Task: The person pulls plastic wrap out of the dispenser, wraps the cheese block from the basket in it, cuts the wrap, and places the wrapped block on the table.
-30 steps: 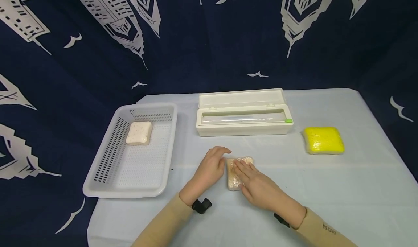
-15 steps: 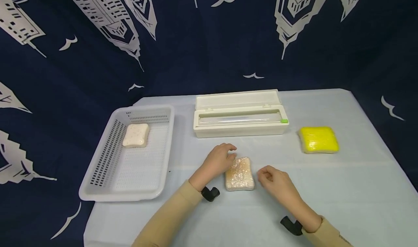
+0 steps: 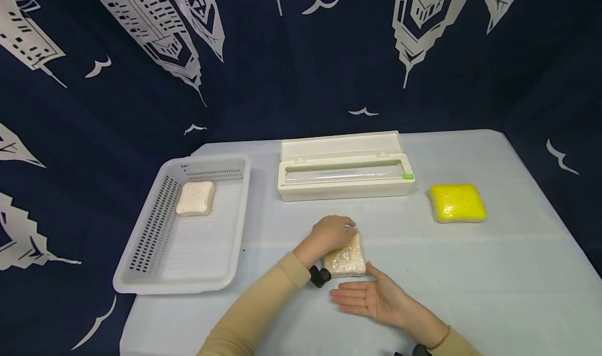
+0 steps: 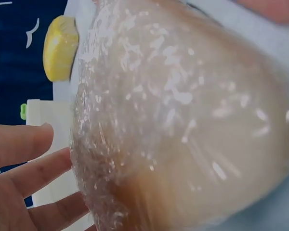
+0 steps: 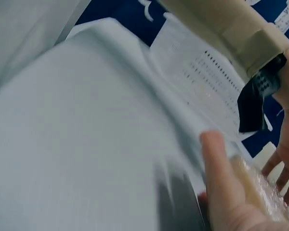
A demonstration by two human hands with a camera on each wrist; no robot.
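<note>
A beige, bread-slice-shaped block (image 3: 345,260) in crinkled clear film lies on the table between the two hands. My left hand (image 3: 331,233) reaches over its far left side in the head view, fingers loosely bent at the far edge. In the left wrist view the wrapped block (image 4: 183,110) fills most of the picture, and some left fingers (image 4: 38,175) pass behind its edge. My right hand (image 3: 376,298) is turned palm up at the near side, fingers straight and thumb tip at the block's near right corner. The right wrist view shows the block (image 5: 260,187) beyond the right thumb.
A white perforated basket (image 3: 237,230) at left holds an off-white block (image 3: 196,198). Behind the hands stands a cream dispenser box (image 3: 345,190), lid raised, with a clear film roll (image 3: 343,174) inside. A film-wrapped yellow block (image 3: 457,203) lies at right.
My right hand lifted off the block, moved right, then came to its near side and turned palm up. My left hand shifted right, over the block's far edge.
</note>
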